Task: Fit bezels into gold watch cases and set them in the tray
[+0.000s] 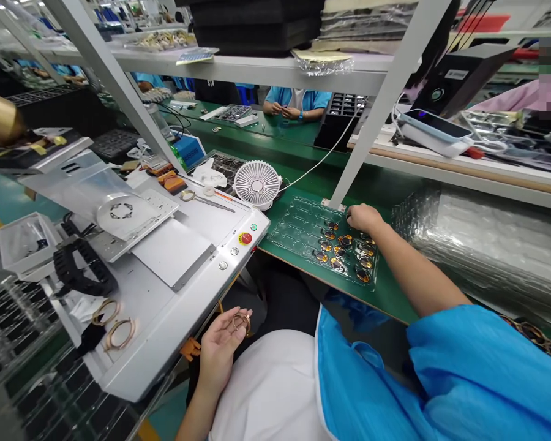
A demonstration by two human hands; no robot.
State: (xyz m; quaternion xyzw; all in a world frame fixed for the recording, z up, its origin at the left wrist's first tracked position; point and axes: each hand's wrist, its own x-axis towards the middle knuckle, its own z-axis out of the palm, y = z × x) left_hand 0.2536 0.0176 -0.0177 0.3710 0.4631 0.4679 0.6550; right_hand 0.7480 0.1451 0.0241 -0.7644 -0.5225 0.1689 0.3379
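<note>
Low in front of my body, my left hand (pixel 221 344) is turned palm up, with its thumb and fingers closed on a small copper-coloured ring (pixel 241 323). My right hand (pixel 364 218) reaches over the back right corner of a clear plastic tray (pixel 288 231) on the green bench. Its fingers are bent and pressed together; whatever is in them is hidden. Several round dark parts with copper-coloured faces (pixel 335 263) sit in the right part of that tray. Larger copper-coloured rings (pixel 120 334) lie on the white machine (pixel 158 337) to my left.
A white fan (pixel 257 185) stands behind the machine's red button (pixel 245 239). Tweezers (pixel 211 201) lie on the machine top. Stacked clear trays (pixel 487 239) are at the right. A slanted shelf post (pixel 376 122) rises behind the tray. Across the bench sits a co-worker (pixel 298 101).
</note>
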